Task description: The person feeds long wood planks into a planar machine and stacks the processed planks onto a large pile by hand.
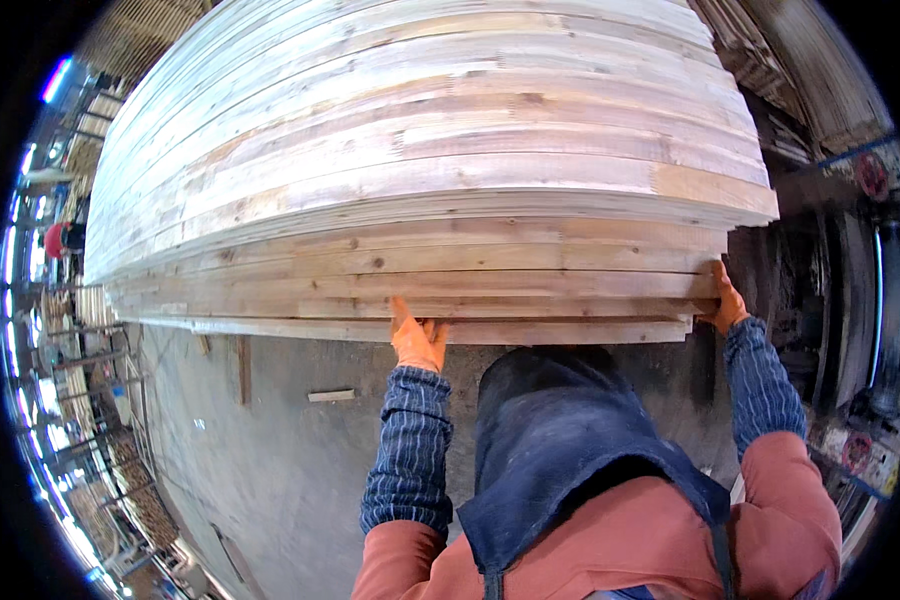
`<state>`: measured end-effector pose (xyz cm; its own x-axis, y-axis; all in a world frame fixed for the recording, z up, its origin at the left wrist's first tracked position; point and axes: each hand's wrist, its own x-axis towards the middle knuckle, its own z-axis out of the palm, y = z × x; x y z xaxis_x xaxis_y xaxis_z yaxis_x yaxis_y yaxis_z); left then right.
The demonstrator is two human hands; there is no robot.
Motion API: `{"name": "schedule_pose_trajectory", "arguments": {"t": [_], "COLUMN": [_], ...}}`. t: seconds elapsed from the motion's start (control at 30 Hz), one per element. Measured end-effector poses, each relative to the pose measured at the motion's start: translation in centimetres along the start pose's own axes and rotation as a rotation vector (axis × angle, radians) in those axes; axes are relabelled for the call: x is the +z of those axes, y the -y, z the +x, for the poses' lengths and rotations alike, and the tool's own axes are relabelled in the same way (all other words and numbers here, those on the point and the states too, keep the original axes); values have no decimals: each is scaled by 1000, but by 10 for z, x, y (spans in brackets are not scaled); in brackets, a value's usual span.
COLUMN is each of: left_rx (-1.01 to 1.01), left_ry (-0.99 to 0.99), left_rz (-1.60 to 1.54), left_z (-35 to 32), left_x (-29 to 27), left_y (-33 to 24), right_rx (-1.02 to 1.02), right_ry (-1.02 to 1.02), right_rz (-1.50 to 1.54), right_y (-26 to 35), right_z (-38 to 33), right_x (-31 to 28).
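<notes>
Long pale wooden boards (420,258) lie in a big stack in front of me, their long sides toward my body. Along the near side, several boards sit lower than the main top layer, and the lowest strip (570,331) juts out closest to me. My left hand (420,340), orange in colour, holds the near boards around the middle, one finger stretched up over the edge and the others curled. At the right end, my right hand (729,300) is closed around the board ends; part of its fingers is hidden behind the wood.
A grey concrete floor (290,450) lies below, with a small wood offcut (331,395) and a narrow strip (243,370) on it. Dark machinery (870,300) stands close on the right. Racks of timber (135,480) line the left, where a person in red (62,240) is bent over.
</notes>
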<state>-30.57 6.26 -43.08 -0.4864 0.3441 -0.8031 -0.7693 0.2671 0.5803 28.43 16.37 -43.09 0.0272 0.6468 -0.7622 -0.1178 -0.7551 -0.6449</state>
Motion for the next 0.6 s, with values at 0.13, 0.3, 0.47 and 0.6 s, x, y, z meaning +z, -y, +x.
{"name": "schedule_pose_trajectory", "arguments": {"t": [0.13,0.3,0.47,0.6], "left_rx": [12,29,-55,-65], "left_ry": [60,-110,26,166], "left_rz": [-88,-69,-43,-40], "left_z": [10,-14,3,1], "left_x": [-4,8,-6,-21], "left_y": [13,8,13,6], "right_rx": [-155,117,-631,-375], "right_ry": [-127,-93,-6,90], "right_rz": [-243,-69,-1115,-415], "right_y": [-22,22,-42,-45], "right_z": [21,-7,22,16], "right_x": [-34,-12,-48,-33]}}
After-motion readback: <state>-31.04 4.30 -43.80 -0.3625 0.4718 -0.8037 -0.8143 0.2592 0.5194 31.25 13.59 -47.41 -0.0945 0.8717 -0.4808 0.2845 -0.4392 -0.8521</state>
